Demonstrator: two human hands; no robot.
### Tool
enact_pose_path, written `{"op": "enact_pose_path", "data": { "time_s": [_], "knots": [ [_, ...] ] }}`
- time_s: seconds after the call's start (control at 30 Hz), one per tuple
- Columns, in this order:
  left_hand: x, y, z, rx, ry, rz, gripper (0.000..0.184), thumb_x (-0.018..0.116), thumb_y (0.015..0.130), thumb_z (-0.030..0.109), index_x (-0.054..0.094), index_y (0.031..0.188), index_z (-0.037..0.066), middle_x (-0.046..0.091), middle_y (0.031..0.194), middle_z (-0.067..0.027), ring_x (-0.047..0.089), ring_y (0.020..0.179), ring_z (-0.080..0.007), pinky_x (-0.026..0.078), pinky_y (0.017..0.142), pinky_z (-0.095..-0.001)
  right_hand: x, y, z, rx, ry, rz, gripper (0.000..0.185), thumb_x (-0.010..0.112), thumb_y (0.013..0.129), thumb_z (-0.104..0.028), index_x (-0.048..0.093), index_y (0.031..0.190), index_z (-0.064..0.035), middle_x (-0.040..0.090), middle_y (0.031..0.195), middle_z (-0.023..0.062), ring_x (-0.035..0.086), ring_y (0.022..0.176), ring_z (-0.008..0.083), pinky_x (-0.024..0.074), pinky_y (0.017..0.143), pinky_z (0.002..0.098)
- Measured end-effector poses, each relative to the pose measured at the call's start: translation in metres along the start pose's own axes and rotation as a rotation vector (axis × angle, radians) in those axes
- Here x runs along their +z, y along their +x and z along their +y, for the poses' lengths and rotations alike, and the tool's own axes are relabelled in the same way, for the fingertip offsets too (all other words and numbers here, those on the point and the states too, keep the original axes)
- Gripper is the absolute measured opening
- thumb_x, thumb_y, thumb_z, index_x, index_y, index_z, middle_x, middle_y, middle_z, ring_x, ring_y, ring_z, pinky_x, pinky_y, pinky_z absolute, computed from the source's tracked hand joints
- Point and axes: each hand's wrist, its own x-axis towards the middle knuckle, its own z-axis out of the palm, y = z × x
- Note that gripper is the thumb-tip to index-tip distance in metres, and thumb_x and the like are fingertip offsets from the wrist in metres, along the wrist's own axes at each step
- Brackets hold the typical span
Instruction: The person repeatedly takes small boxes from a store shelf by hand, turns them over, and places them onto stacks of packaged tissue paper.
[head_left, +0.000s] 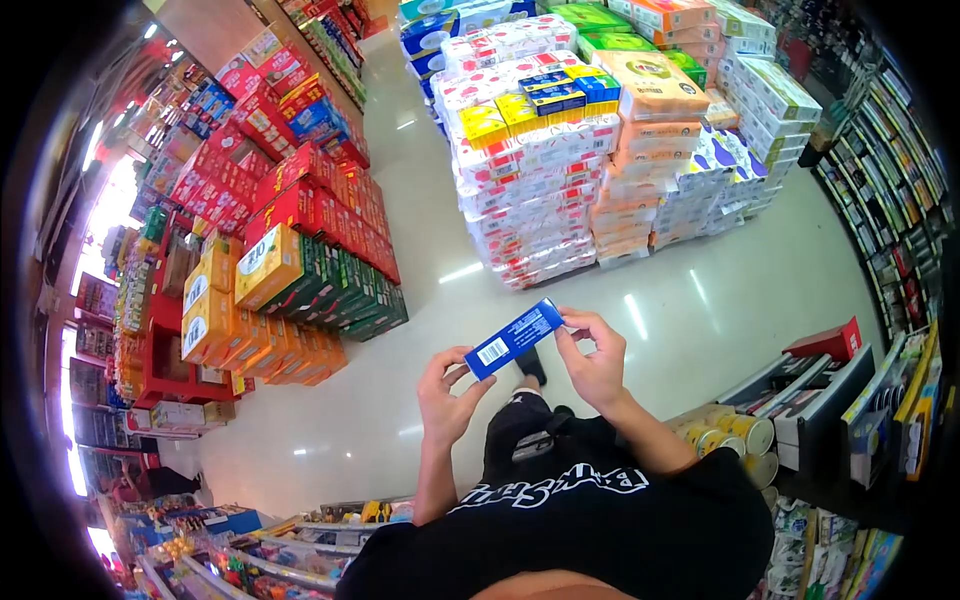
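A small dark blue box (514, 338) with a white barcode label and fine white print is held up in front of my body, tilted so its right end is higher. My left hand (449, 392) pinches its lower left end between thumb and fingers. At the upper right end, my right hand (594, 355) grips the corner in the same way. Beyond the hands, yellow boxes (484, 125) and blue boxes (556, 97) lie on top of a tall stack of white and red wrapped packs (535, 165).
Orange packs (655, 85) are stacked beside the white ones. Red cartons (335, 215) and orange and green cartons (270, 265) stand at the left. Shelves (890, 190) line the right, tins (745, 432) sit near my right elbow, and glossy floor (420, 240) runs between.
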Motion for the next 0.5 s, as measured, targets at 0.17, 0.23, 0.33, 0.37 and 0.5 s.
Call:
{"op": "enact_pose_path", "data": {
  "time_s": [0.17,0.23,0.33,0.37,0.5],
  "knots": [
    [0.007,0.106,-0.034,-0.023,-0.046,-0.023,0.042,0.081,0.073,-0.008,0.056,0.107,-0.001,0.062,0.114,-0.0134,0.063,0.108,-0.0227,0.056,0.095,-0.0389,0.020,0.086,0.051,0.095,-0.068,-0.019,0.021,0.071,0.086,-0.004,0.065,0.106,0.0025,0.072,0.111,0.0168,0.069,0.088,0.0188,0.0541,0.071,0.0292],
    [0.010,0.158,-0.042,-0.050,-0.074,-0.070,0.042,0.081,0.073,-0.007,0.056,0.106,-0.001,0.062,0.114,-0.0132,0.063,0.108,-0.0222,0.055,0.096,-0.0393,0.028,0.128,0.068,0.114,-0.088,-0.028,0.024,0.072,0.087,-0.006,0.065,0.109,0.0033,0.071,0.116,0.0165,0.067,0.094,0.0164,0.0537,0.073,0.0282],
    [0.016,0.245,-0.056,-0.028,-0.067,-0.103,0.039,0.081,0.075,-0.005,0.054,0.104,-0.001,0.063,0.112,-0.0132,0.062,0.107,-0.0197,0.054,0.096,-0.0384,0.040,0.199,0.091,0.243,-0.119,-0.026,0.028,0.072,0.088,-0.008,0.065,0.114,0.0022,0.069,0.111,0.0122,0.065,0.093,0.0133,0.0524,0.076,0.0268],
    [0.019,0.272,-0.064,-0.023,-0.062,-0.095,0.039,0.080,0.076,-0.005,0.054,0.104,-0.001,0.063,0.112,-0.0129,0.062,0.107,-0.0192,0.054,0.095,-0.0381,0.045,0.222,0.096,0.264,-0.096,-0.020,0.029,0.072,0.089,-0.008,0.065,0.116,0.0018,0.069,0.108,0.0108,0.064,0.092,0.0127,0.0521,0.076,0.0265],
    [0.035,0.371,-0.078,-0.035,-0.227,-0.042,0.029,0.075,0.084,0.001,0.053,0.104,0.000,0.063,0.113,-0.0123,0.063,0.102,-0.0185,0.055,0.090,-0.0352,0.062,0.305,0.136,0.246,-0.073,-0.041,0.035,0.071,0.090,-0.008,0.062,0.123,0.0005,0.065,0.107,0.0073,0.061,0.092,0.0110,0.0508,0.079,0.0263]
  ]
}}
